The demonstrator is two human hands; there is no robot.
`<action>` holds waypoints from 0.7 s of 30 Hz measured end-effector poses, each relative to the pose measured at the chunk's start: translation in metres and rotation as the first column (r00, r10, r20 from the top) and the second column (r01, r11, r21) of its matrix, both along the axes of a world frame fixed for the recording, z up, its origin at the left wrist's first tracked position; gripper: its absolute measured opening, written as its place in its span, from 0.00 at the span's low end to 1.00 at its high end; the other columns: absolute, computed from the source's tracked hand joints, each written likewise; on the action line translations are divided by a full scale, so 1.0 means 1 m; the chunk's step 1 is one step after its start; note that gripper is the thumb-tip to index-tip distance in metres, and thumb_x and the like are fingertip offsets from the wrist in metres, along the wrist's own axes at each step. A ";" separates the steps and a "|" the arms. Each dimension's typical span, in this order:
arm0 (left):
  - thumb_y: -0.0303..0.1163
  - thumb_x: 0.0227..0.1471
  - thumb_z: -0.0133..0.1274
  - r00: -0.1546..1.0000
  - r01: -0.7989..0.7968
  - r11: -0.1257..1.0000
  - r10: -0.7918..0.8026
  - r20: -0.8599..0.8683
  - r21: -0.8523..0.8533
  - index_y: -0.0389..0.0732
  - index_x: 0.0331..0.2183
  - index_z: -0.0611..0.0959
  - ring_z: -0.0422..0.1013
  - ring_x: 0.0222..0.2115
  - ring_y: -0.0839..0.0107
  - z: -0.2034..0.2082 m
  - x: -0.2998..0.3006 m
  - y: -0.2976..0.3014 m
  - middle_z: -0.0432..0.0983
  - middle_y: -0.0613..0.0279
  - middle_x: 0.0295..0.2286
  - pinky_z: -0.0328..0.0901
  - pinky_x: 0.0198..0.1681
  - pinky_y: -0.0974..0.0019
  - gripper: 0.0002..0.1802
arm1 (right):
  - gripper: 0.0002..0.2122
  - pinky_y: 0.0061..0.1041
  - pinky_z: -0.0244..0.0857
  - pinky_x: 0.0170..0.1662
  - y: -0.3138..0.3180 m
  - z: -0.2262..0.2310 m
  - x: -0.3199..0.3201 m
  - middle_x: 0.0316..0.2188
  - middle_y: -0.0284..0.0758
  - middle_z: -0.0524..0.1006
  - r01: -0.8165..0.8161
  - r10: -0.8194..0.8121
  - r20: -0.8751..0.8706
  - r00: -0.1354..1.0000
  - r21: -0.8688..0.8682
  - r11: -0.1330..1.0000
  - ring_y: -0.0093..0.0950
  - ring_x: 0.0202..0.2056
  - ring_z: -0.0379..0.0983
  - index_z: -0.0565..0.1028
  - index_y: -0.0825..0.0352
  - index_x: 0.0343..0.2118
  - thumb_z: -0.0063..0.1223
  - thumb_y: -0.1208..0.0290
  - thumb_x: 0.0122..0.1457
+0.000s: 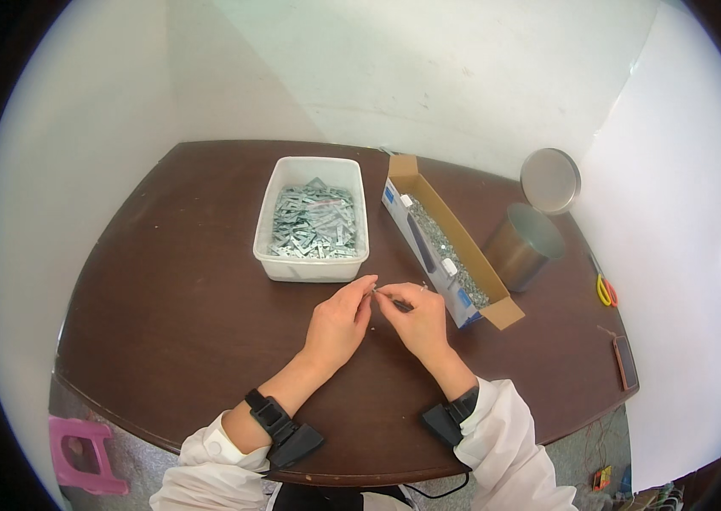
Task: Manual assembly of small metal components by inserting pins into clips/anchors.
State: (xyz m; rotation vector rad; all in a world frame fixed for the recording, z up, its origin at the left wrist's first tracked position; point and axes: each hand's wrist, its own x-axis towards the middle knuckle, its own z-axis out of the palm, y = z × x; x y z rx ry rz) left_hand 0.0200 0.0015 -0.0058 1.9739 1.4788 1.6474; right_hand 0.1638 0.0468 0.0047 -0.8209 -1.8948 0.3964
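Note:
Above the middle of the table, my left hand (339,324) and my right hand (416,319) meet at the fingertips. Both are closed in a pinch around a small metal piece (374,291), too small to make out its kind. Just beyond my left hand stands a white plastic tub (314,270) holding many flat, silvery metal strips (314,223). To the right of it, a long open cardboard box (425,247) lies slantwise, filled with small metal parts (450,247); its near end is close to my right hand.
Right of the box stand a metal canister (524,247) and a round metal lid (550,180). Scissors (606,289) with yellow and red handles and a phone-like device (624,362) lie along the table's right edge. A pink stool (88,456) stands on the floor at left.

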 end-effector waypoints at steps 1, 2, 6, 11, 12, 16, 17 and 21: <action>0.18 0.47 0.53 1.000 -0.007 1.000 0.007 -0.022 0.015 0.38 0.45 0.74 0.76 0.36 0.67 0.001 0.000 -0.001 0.78 0.54 0.36 0.71 0.36 0.69 0.20 | 0.05 0.20 0.65 0.26 -0.001 0.000 0.000 0.24 0.35 0.79 0.002 -0.002 0.000 1.000 -0.002 1.000 0.22 0.22 0.73 0.79 0.68 0.30 0.59 0.77 0.48; 0.18 0.47 0.53 0.999 -0.015 0.999 0.016 -0.043 0.032 0.39 0.45 0.75 0.76 0.36 0.67 0.001 0.000 -0.001 0.78 0.54 0.36 0.71 0.37 0.69 0.20 | 0.05 0.19 0.64 0.26 -0.002 0.002 0.000 0.25 0.34 0.79 -0.018 0.013 -0.041 0.999 -0.137 0.990 0.19 0.22 0.72 0.79 0.69 0.30 0.59 0.77 0.49; 0.19 0.47 0.52 1.000 0.012 0.999 -0.012 0.007 0.033 0.37 0.44 0.74 0.75 0.35 0.58 0.002 0.000 0.000 0.77 0.52 0.35 0.71 0.36 0.64 0.19 | 0.05 0.14 0.59 0.22 0.002 -0.002 0.000 0.22 0.30 0.77 -0.124 0.037 -0.199 0.979 -0.445 0.887 0.14 0.21 0.67 0.79 0.70 0.30 0.59 0.74 0.52; 0.17 0.47 0.53 0.998 0.035 0.999 -0.034 0.056 -0.017 0.38 0.45 0.74 0.76 0.36 0.68 0.001 -0.002 -0.001 0.78 0.55 0.36 0.72 0.37 0.69 0.20 | 0.06 0.12 0.45 0.16 -0.001 0.011 0.003 0.18 0.26 0.70 -0.295 0.008 -0.363 0.932 -0.744 0.600 0.10 0.17 0.58 0.77 0.68 0.32 0.58 0.73 0.53; 0.17 0.47 0.53 0.998 0.035 0.999 -0.034 0.057 -0.015 0.38 0.45 0.74 0.76 0.36 0.68 0.002 -0.002 -0.001 0.78 0.55 0.36 0.72 0.37 0.69 0.20 | 0.06 0.12 0.41 0.15 0.000 0.011 0.004 0.18 0.25 0.67 -0.384 0.002 -0.443 0.897 -0.775 0.502 0.09 0.16 0.55 0.76 0.67 0.32 0.58 0.72 0.53; 0.17 0.47 0.53 0.998 0.017 1.000 -0.016 0.055 -0.009 0.37 0.45 0.74 0.76 0.36 0.68 0.004 -0.001 -0.001 0.78 0.55 0.35 0.72 0.37 0.69 0.20 | 0.07 0.13 0.43 0.14 0.005 0.004 0.006 0.17 0.25 0.66 -0.436 0.004 -0.507 0.862 -0.739 0.514 0.10 0.14 0.55 0.72 0.67 0.30 0.58 0.72 0.53; 0.17 0.47 0.52 0.998 0.016 1.000 -0.015 0.064 -0.017 0.37 0.45 0.74 0.76 0.36 0.68 0.004 -0.001 -0.001 0.78 0.55 0.35 0.72 0.37 0.69 0.20 | 0.07 0.14 0.43 0.13 0.007 0.001 0.007 0.17 0.25 0.65 -0.421 0.022 -0.488 0.873 -0.727 0.542 0.11 0.13 0.55 0.71 0.67 0.28 0.57 0.72 0.53; 0.19 0.47 0.52 0.995 0.013 0.999 -0.009 0.098 -0.044 0.38 0.45 0.72 0.76 0.32 0.62 0.003 -0.002 0.000 0.78 0.53 0.34 0.71 0.35 0.66 0.20 | 0.08 0.14 0.45 0.12 0.004 0.001 0.006 0.17 0.25 0.64 -0.380 0.074 -0.415 0.907 -0.728 0.571 0.12 0.13 0.54 0.68 0.66 0.26 0.55 0.71 0.56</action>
